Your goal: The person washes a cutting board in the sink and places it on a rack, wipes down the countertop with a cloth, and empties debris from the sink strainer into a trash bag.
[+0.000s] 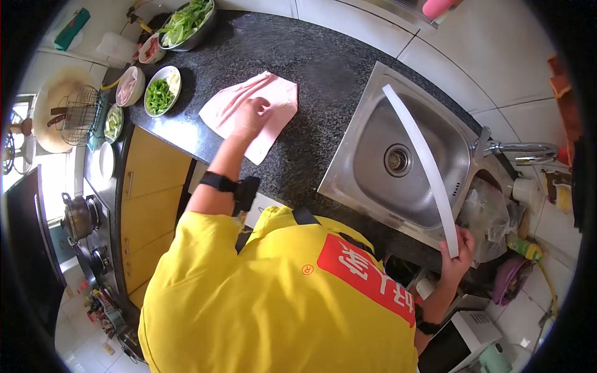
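– Left hand (250, 118)?
– Resting on the pink cloth (281, 99), on the counter (311, 46) left of the sink (356, 129). Fingers bent; whether they pinch fabric cannot be determined.
– Right hand (458, 258)?
– Fingers gripping the white strip (425, 155) at the sink's near right corner; strip spans the basin.

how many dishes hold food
5: greens bowl farthest, red meat bowl beside it, pepper plate nearest the cloth, pale meat bowl left of it, green slices dish by the white plate. Some may be hidden.
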`<state>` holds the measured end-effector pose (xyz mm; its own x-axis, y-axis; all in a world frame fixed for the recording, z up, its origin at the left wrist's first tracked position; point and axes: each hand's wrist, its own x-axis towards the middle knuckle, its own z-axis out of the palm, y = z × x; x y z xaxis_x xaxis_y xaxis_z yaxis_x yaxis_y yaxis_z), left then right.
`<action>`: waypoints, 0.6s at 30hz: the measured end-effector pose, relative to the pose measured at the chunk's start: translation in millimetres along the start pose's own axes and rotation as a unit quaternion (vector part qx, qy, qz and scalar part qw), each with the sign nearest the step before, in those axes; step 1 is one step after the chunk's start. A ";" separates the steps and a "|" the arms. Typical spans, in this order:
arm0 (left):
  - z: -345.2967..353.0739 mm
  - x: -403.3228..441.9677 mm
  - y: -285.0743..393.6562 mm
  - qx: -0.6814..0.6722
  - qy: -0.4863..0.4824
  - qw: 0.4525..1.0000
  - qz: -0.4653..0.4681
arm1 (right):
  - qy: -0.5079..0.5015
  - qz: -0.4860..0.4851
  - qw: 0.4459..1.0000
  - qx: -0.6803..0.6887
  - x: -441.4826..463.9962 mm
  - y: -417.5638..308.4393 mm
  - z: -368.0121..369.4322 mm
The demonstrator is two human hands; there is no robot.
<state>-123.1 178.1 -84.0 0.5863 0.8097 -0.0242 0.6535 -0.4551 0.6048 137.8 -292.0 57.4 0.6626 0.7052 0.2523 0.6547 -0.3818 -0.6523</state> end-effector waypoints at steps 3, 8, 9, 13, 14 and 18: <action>17.7 -5.2 30.2 0.019 0.041 0.999 0.017 | 0.014 0.006 1.000 -0.018 -1.8 0.4 2.3; -13.1 -23.0 156.8 -0.101 0.039 0.969 0.223 | 0.005 0.001 1.000 -0.024 2.4 -5.1 -2.1; -20.4 -33.6 182.9 -0.116 0.001 0.951 0.287 | 0.004 -0.027 0.999 -0.020 2.1 -1.4 -1.9; -8.2 -63.1 247.8 -0.325 -0.150 0.923 0.138 | -0.041 -0.089 0.995 -0.016 4.1 0.7 -8.5; -0.6 -58.5 254.6 -0.335 -0.170 0.925 0.061 | -0.047 -0.115 0.992 -0.013 5.8 0.2 -11.9; 33.5 -51.7 277.5 -0.617 -0.243 0.739 -0.116 | -0.059 -0.159 0.986 0.003 13.9 6.5 -26.6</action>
<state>44.0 -2.4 58.4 0.8258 0.4473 -0.3435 0.0047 0.6036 0.7973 160.9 -300.6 75.7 0.3774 0.8534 0.3596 0.8202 -0.1277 -0.5576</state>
